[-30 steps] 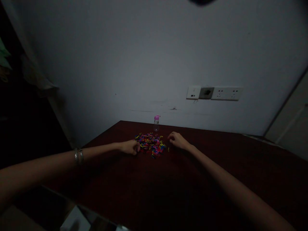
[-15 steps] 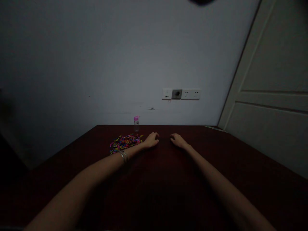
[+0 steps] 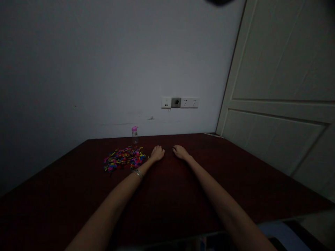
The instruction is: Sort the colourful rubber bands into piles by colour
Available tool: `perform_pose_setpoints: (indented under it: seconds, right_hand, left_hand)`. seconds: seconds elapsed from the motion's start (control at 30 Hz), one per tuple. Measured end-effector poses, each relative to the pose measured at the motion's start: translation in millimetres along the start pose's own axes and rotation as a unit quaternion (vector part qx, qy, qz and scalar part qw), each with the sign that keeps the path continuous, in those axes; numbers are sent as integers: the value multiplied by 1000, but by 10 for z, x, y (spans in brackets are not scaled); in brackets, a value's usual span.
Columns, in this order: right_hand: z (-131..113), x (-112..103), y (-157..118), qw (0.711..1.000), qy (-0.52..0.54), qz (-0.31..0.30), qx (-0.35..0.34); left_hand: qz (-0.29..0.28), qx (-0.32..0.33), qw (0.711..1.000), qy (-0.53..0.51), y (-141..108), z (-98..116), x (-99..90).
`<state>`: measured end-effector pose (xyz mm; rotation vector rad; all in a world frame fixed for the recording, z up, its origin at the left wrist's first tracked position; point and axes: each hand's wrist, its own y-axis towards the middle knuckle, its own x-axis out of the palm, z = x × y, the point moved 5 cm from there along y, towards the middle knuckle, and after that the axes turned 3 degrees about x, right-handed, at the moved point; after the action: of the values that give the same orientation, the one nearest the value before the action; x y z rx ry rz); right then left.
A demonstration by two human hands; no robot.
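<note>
My left hand [image 3: 157,153] rests palm down on the dark red table [image 3: 167,202], fingers loosely bent and nothing visible in it. A bracelet [image 3: 138,173] circles that wrist. Just to the right, across a small gap, my right hand [image 3: 180,152] lies on the tabletop in a similar way, also without anything visible in its grasp. Left of my left hand spreads a pile of small, multicoloured pieces [image 3: 124,158], too small to make out singly. Behind the pile stands a clear bottle with a pink lid [image 3: 134,135], upright and apart from both hands.
A pale wall with sockets and switches [image 3: 180,102] rises behind the table. To the right, a light panelled door [image 3: 274,122] stands alongside the table edge. Dark objects and a bluish shape [image 3: 280,233] show below the near edge.
My view has turned right, so the wall sockets, bottle and pile sit further left. The left hand has shifted slightly towards the right one, and its forearm covers less of the pile.
</note>
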<state>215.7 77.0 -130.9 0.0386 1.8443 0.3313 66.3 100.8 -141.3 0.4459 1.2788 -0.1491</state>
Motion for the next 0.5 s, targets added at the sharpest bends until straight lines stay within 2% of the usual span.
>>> perform_pose_setpoints:
  seconds: [0.13,0.5]
  right_hand:
    - [-93,51,-30,1000,5,9,-10]
    - [-112,31,-79,1000,7,25,-10]
  left_hand:
    - [-5,15,1000,24,-31,27,17]
    - [9,28,998,59,-78,93,-11]
